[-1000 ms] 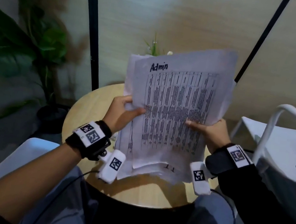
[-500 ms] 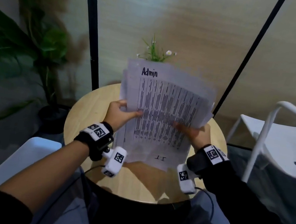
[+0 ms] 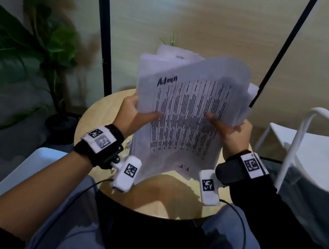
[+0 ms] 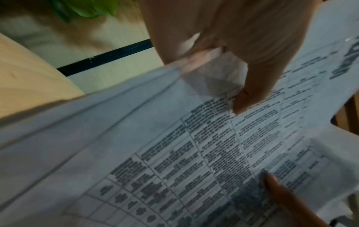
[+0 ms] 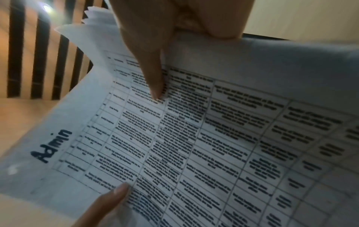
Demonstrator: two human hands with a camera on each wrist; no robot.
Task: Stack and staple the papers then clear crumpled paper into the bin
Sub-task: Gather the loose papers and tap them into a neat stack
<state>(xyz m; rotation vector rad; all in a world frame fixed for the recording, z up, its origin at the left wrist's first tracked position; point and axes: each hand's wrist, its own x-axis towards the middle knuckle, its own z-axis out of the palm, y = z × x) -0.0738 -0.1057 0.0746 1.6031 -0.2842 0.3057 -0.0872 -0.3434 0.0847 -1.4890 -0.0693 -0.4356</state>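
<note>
A stack of white papers (image 3: 188, 115) stands upright above the round wooden table (image 3: 95, 117), its lower edge close over the tabletop. The front sheet carries a printed table and the handwritten word "Admin". My left hand (image 3: 137, 113) grips the stack's left edge, thumb across the front sheet. My right hand (image 3: 229, 128) grips the right edge the same way. In the left wrist view the left hand (image 4: 229, 50) pinches the papers (image 4: 174, 153); in the right wrist view the right hand (image 5: 161, 46) clamps the papers (image 5: 213, 138). No stapler, crumpled paper or bin shows.
A white chair (image 3: 316, 152) stands at the right, another white seat (image 3: 29, 169) at my lower left. A large green plant (image 3: 27, 48) stands at the left by a dark pole (image 3: 103, 28). A small plant (image 3: 172, 39) peeks over the papers.
The stack has dipped towards the table and come back up, still held in both hands. Its top now bows and the sheets fan apart at the upper right.
</note>
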